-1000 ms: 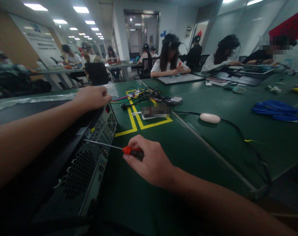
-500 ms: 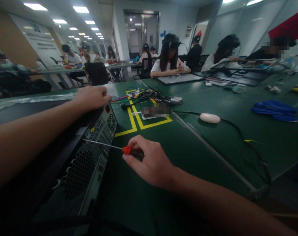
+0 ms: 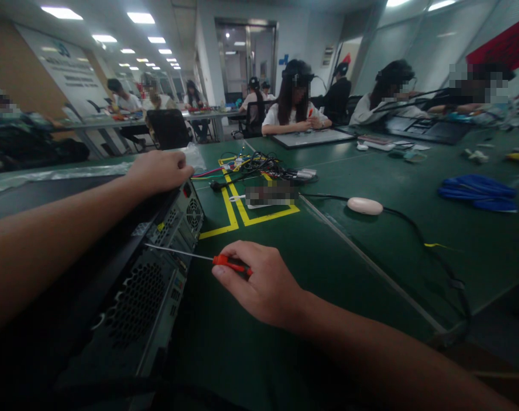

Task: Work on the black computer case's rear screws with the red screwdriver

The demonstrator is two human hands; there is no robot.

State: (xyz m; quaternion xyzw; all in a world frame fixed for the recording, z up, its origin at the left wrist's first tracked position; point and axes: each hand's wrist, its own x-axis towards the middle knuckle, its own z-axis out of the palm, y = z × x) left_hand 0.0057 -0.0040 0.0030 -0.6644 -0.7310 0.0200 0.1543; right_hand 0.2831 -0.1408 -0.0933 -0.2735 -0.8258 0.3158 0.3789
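Note:
A black desktop computer case (image 3: 126, 285) lies on its side on the green table (image 3: 319, 268), its vented rear panel facing me. My left hand (image 3: 159, 170) rests closed over the far top corner of the case. My right hand (image 3: 259, 282) grips a screwdriver (image 3: 199, 257) by its red and black handle. The thin metal shaft points left and its tip meets the rear panel of the case.
Yellow tape lines (image 3: 237, 214) mark the table beyond the case. A tangle of coloured cables (image 3: 259, 165) lies behind them. A white oval device (image 3: 365, 205) with a black cord sits to the right, a blue cloth (image 3: 477, 191) farther right. Several people sit at the far tables.
My right hand's fingers have rolled slightly on the screwdriver handle. The case and my left hand have stayed put.

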